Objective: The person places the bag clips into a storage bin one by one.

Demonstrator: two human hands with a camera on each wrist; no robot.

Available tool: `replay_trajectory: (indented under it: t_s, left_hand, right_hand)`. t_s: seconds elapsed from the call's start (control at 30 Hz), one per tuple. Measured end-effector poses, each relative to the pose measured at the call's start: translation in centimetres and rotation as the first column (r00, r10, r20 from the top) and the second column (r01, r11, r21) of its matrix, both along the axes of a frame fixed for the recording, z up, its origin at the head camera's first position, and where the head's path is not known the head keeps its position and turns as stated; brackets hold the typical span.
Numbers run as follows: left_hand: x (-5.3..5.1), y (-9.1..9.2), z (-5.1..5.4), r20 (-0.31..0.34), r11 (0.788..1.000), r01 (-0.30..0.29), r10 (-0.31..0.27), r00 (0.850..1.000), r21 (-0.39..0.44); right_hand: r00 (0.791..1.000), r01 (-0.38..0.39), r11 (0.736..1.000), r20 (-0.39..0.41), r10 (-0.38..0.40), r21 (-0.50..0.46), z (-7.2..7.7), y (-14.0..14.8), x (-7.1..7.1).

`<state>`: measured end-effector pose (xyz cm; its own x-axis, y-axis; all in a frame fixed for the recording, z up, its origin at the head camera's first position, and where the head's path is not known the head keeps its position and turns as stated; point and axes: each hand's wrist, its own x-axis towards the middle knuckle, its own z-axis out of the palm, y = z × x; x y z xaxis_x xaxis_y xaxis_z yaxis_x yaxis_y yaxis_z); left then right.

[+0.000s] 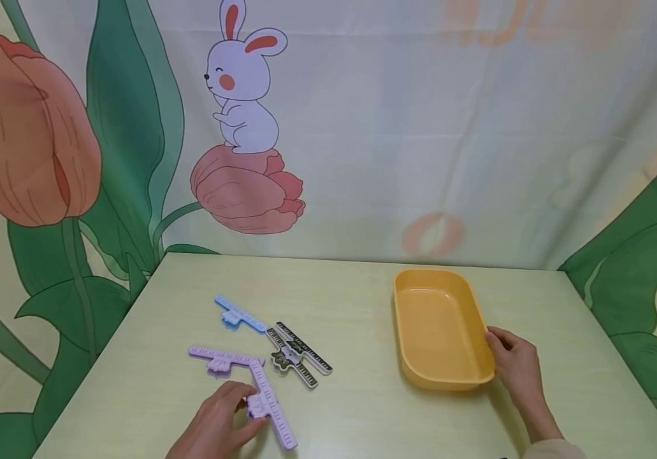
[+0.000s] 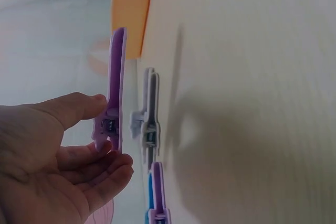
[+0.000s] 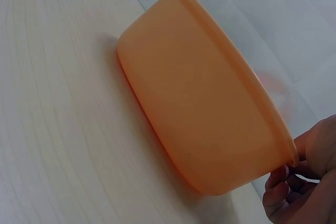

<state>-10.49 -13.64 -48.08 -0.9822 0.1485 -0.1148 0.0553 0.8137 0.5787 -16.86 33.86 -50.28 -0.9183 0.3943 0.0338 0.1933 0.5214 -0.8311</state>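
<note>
My left hand [image 1: 219, 417] pinches a light purple ruler-shaped clip [image 1: 278, 414] between thumb and fingers. In the left wrist view that clip [image 2: 116, 66] stands on edge with its spring showing, apart from the tabletop. A second purple clip [image 1: 222, 355] lies just beyond, its right end near the held one. Two black-and-white clips [image 1: 311, 352] lie side by side to the right of it, and a blue clip [image 1: 243, 315] is farther back. On the right, my right hand [image 1: 519, 366] grips the rim of a yellow plastic tray [image 1: 448, 384], whose outer wall [image 3: 194, 98] fills the right wrist view.
A pale wood-grain table [image 1: 357, 414] carries everything. Behind it hangs a curtain [image 1: 362, 127] printed with tulips and a rabbit, close to the table's back edge. The tray stands well to the right of the clips.
</note>
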Motion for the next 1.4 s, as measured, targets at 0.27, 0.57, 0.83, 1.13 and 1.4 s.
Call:
replay_trajectory:
  t_s: [0.27,0.57,0.83,1.13,1.4]
  left_hand:
    - [-0.1,0.3,1.6,-0.024,0.999,0.001,0.0,1.0,0.04]
    - [-0.5,0.9,3.3,-0.031,0.997,-0.003,0.005,1.0,0.077]
    - [-0.6,2.1,4.9,-0.082,0.992,0.021,-0.01,0.997,0.124]
    - [-0.9,3.9,6.5,-0.227,0.978,0.091,-0.047,0.973,0.186]
    - [-2.2,5.1,7.1,-0.269,0.965,0.171,-0.114,0.956,0.198]
  right_hand:
    - [1.0,0.001,1.0,0.003,-0.001,-0.025,-0.1,0.2,0.1]
    - [1.0,0.01,0.999,0.002,-0.009,-0.042,0.0,0.1,0.0]
    - [1.0,0.005,0.999,-0.009,-0.006,-0.043,0.1,0.2,0.1]
    - [1.0,0.004,0.998,-0.011,-0.005,-0.065,0.0,0.1,0.0]
    - [1.0,0.0,0.998,-0.016,-0.001,-0.064,-0.2,0.2,0.1]
